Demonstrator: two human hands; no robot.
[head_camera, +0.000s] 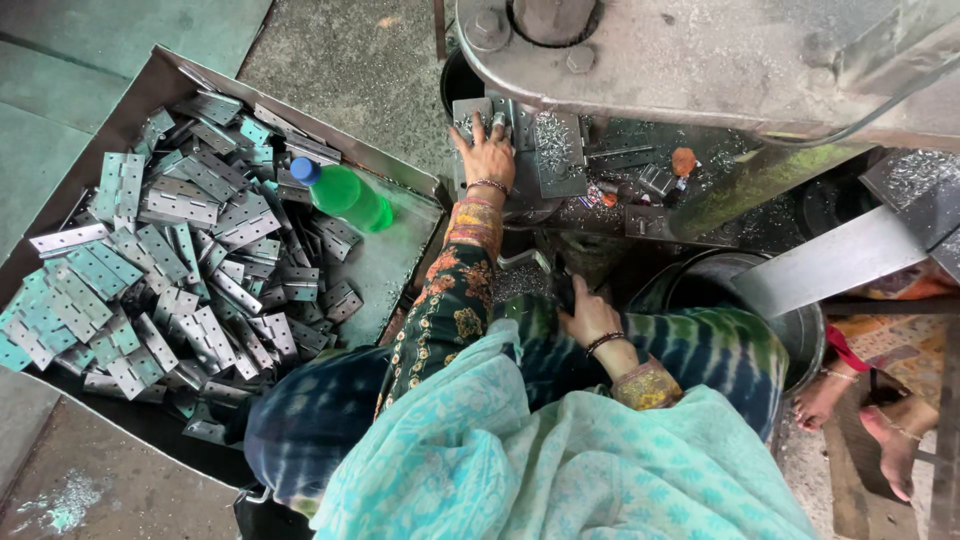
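Turquoise patterned shawl drapes below both hands: left hand flat, open on a grey metal plate; right hand curled, grip unclear.

the left hand wears a dark beaded bracelet at the wrist, above a dark green sleeve printed with orange and yellow flowers and a gold-patterned cuff. the right hand has a similar bracelet and cuff. a pale turquoise patterned shawl drapes over blue-green tie-dye trousers.

Green plastic bottle with blue cap, unlabelled, lying tilted in the metal tray beside the hinges.
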